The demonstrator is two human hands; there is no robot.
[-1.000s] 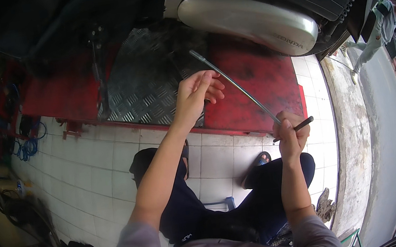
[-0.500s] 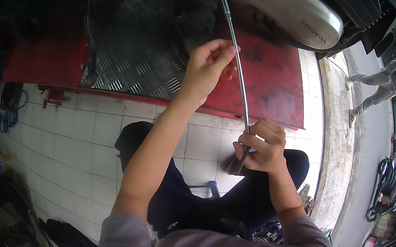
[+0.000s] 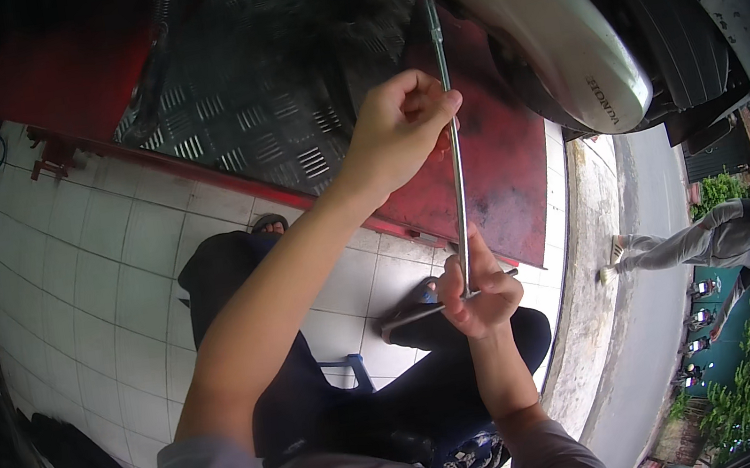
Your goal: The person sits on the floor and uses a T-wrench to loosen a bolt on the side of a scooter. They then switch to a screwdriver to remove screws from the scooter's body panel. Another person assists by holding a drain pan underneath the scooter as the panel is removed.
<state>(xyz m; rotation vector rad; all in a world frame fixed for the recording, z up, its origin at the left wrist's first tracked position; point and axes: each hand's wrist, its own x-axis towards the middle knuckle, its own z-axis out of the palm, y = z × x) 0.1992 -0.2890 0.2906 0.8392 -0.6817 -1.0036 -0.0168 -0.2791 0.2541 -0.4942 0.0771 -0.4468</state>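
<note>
A long chrome T-handle socket wrench [image 3: 456, 166] runs away from me, its socket end beside a motorcycle's silver cover [image 3: 547, 31]. Whether the socket sits on a bolt, I cannot tell. My left hand [image 3: 404, 131] pinches the shaft about halfway along, thumb against curled fingers. At the near end, my right hand [image 3: 483, 300] holds the crossbar where it meets the shaft. Its index finger points up along the shaft, and the bar sticks out on both sides of the hand.
The motorcycle stands over a red lift platform [image 3: 492, 190] with a dark tread plate [image 3: 236, 110]. White floor tiles [image 3: 148, 235] lie before it. Under me is a blue stool [image 3: 352, 367]. At right, a person in grey [image 3: 717, 241] is by the road [image 3: 630, 333].
My right hand has loosened and shifted its fingers, and the crossbar has turned to lie more sideways. The left hand keeps its pinch on the shaft. My view has swung somewhat right.
</note>
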